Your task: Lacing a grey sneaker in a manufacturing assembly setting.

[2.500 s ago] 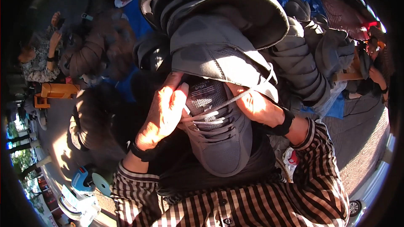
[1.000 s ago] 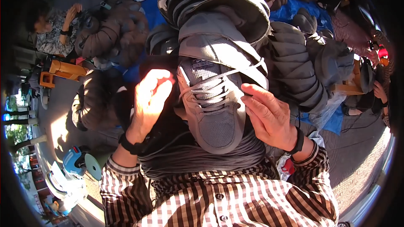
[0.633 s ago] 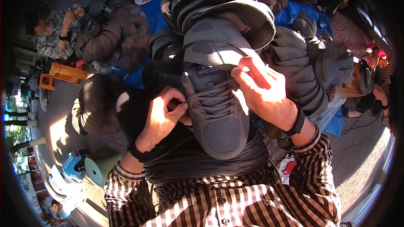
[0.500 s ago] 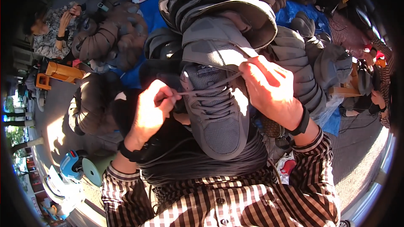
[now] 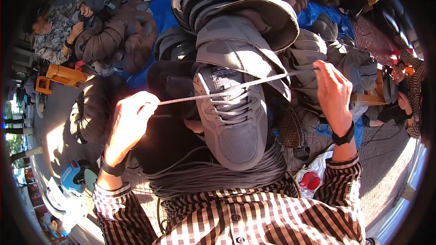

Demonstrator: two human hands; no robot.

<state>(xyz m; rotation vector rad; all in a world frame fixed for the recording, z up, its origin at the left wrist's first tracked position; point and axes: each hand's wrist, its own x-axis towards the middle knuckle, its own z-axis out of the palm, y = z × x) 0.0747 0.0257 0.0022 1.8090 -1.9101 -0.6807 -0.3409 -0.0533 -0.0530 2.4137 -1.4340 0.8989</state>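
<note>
A grey sneaker [image 5: 240, 145] rests over my lap with its toe pointing toward me. Its lower eyelets are laced. A grey shoelace [image 5: 179, 100] stretches taut across the tongue from one hand to the other. My left hand [image 5: 129, 120], left of the shoe, has its fingers closed in a pinch on the lace. To the right, my right hand [image 5: 334, 93] is pinched on the lace's other side. A thick bundle of dark laces [image 5: 218, 177] lies across my lap, under the toe. Grey shoe uppers [image 5: 236, 34] are piled just beyond the sneaker.
Rows of shoe uppers [image 5: 97, 104] lie to the left, with more [image 5: 309, 45] at right on a blue tarp [image 5: 161, 7]. An orange stool [image 5: 66, 73] and a co-worker [image 5: 59, 36] are at far left. A white plastic bag with a red item [image 5: 310, 180] lies lower right.
My hands have moved apart, the left one leftward and the right one rightward. The lace between them is now drawn out longer and straight. The sneaker has stayed nearly in place.
</note>
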